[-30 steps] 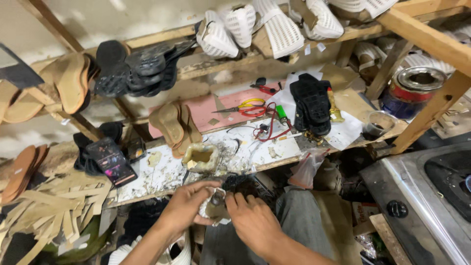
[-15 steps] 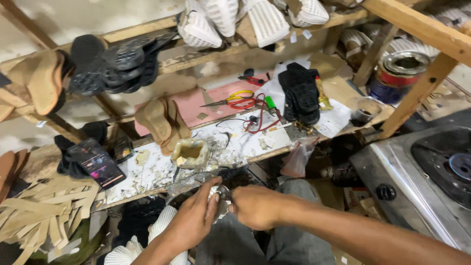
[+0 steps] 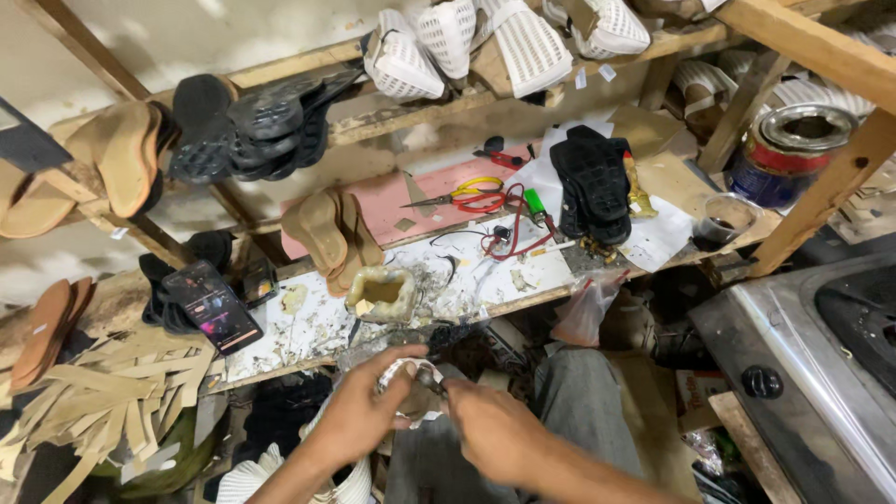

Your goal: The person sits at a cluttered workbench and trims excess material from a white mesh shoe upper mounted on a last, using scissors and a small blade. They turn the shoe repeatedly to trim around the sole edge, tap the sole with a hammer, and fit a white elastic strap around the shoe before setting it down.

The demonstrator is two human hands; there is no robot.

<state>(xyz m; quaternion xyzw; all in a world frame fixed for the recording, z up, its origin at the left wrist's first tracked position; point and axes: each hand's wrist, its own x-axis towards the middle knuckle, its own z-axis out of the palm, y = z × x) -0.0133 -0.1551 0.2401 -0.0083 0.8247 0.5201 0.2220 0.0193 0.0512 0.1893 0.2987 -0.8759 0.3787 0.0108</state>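
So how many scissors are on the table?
1: the scissors, with yellow and red handles, lie on the pink sheet at the back of the workbench, beside the red cord. More could be hidden under the clutter.

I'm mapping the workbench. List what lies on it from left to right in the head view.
Phone → tan soles → glue-crusted pot → scissors → green lighter → black soles → small cup → paint tin.
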